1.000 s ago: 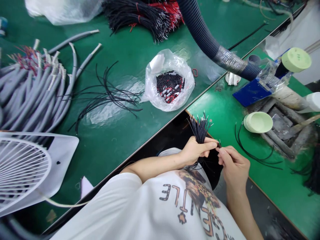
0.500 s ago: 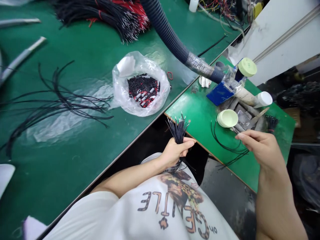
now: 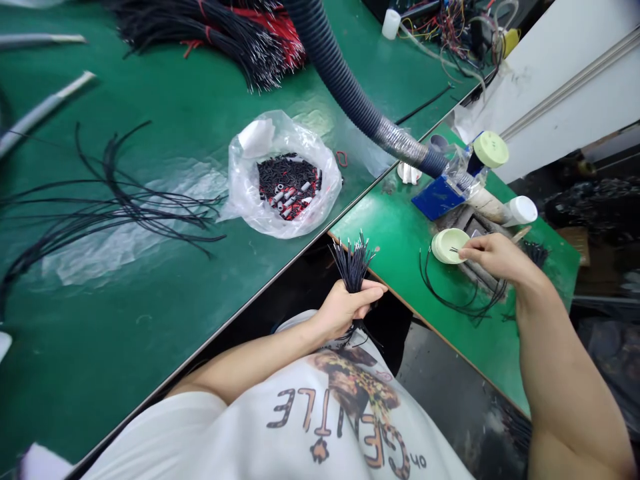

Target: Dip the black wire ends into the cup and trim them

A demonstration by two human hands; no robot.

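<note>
My left hand [image 3: 349, 308] is closed around a bundle of thin black wires [image 3: 353, 267], their bare silvery tips fanned out at the top. Over on the right, my right hand [image 3: 493, 255] pinches a few black wires [image 3: 465, 308] near their ends. Those ends point into a small pale green cup [image 3: 443, 244], and the rest of the wires loop down over the small green table. Whether the tips touch the cup's contents cannot be made out. Just behind the hand lies a grey, grimy tray [image 3: 463, 225], partly covered by the hand.
A ribbed hose [image 3: 345, 73] runs down to a blue box [image 3: 437, 197] beside white-capped bottle [image 3: 523, 209]. An open plastic bag [image 3: 245, 207] holds small black and red pieces. Loose black wires [image 3: 135, 200] and wire bundles [image 3: 225, 47] lie on the large green table [image 3: 165, 320].
My right hand has moved left and away from me, bringing the wire ends from beside the tray to the pale green cup. The left hand keeps its hold on the bundle.
</note>
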